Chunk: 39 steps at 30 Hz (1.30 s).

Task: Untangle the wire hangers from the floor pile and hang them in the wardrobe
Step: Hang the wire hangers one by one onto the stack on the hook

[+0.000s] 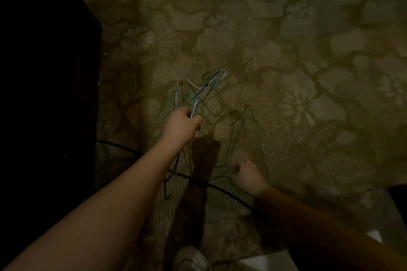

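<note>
Looking down, you've got the hanger tangle (211, 103) over the patterned carpet (308, 72), so go slow. Your left hand (182, 123) grips a pale hanger (206, 89); your right hand (246, 175) pinches a dark hanger (222, 168). Ease them apart, don't yank.

Thin wire hangers (204, 92), some coated white or pale blue, others dark green; matt woven carpet (286, 50) with floral pattern; smooth black cable (220, 189).
</note>
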{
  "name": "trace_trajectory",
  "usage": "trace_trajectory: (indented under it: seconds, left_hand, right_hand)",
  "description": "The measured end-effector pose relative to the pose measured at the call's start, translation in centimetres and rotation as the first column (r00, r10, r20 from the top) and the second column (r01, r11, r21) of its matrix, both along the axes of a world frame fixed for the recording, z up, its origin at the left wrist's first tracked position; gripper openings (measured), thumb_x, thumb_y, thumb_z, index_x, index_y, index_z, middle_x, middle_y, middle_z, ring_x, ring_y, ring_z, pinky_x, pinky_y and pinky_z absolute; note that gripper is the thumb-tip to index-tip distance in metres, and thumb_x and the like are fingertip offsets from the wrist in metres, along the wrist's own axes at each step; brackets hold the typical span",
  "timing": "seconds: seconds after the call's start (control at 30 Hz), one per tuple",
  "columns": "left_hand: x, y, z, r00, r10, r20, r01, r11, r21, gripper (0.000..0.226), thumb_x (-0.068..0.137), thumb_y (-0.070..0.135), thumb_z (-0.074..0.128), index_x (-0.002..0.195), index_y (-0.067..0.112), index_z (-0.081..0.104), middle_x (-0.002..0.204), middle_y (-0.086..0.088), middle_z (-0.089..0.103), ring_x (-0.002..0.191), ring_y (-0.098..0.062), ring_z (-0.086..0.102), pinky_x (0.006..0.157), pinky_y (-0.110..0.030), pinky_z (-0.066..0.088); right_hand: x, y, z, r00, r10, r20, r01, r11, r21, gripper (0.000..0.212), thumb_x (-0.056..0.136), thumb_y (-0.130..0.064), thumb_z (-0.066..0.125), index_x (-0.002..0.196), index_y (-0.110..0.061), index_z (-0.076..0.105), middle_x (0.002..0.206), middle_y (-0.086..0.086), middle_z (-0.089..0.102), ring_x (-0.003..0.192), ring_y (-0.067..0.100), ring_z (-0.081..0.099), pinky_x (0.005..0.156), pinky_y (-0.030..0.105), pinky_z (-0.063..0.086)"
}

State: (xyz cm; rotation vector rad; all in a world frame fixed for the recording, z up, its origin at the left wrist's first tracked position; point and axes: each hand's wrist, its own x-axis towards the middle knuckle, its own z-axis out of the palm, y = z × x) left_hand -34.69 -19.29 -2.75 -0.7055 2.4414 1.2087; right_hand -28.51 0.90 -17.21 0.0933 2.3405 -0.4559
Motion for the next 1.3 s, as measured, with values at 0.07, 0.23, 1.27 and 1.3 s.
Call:
trace_trajectory:
  seconds: [0.07,0.23,1.27,1.3]
  left_hand:
    - [0.4,0.4,0.8,1.0,0.01,0.014,-0.01,0.999,0.035,0.015,0.089,0.018,0.06,0.088,0.005,0.066,0.074,-0.002,0.062,0.055,-0.015,0.05,0.05,-0.025,0.034]
    - [1.3,0.8,2.9,0.998,0.058,0.015,-0.059,0.99,0.128,0.017,0.088,0.018,0.06,0.091,0.003,0.068,0.092,-0.021,0.068,0.053,-0.015,0.045,0.05,-0.026,0.031]
    - [4.6,4.1,4.7,0.889,0.42,0.181,-0.375,0.443,0.814,0.016,0.096,0.01,0.049,0.11,0.009,0.055,0.058,0.001,0.053,0.05,-0.01,0.052,0.062,-0.029,0.039]
    - [4.8,4.1,4.6,0.891,0.416,0.184,-0.375,0.445,0.813,0.014,0.096,0.011,0.048,0.107,0.009,0.056,0.058,0.002,0.052,0.049,-0.01,0.051,0.061,-0.028,0.037]
  right_hand:
    - [0.6,-0.3,-0.6,1.0,0.01,-0.012,-0.01,0.999,0.049,0.046,0.091,-0.031,0.061,0.134,-0.021,0.049,0.139,0.003,0.041,0.127,0.023,0.041,0.105,0.042,0.042]
    - [1.7,-0.9,-0.7,1.0,-0.024,0.017,0.024,1.0,0.005,0.07,0.086,-0.049,0.06,0.143,-0.017,0.037,0.147,0.007,0.03,0.135,0.027,0.032,0.106,0.044,0.04]
    - [-6.3,-0.8,13.4,0.72,-0.496,0.485,0.676,0.348,-0.649,0.083,0.07,-0.049,0.073,0.139,-0.011,0.046,0.112,0.005,0.068,0.105,0.019,0.066,0.101,0.045,0.047]
    - [-6.3,-0.8,13.3,0.713,-0.482,0.509,0.686,0.33,-0.649,0.078,0.079,-0.044,0.072,0.141,-0.008,0.042,0.108,0.003,0.07,0.1,0.016,0.068,0.093,0.038,0.049]
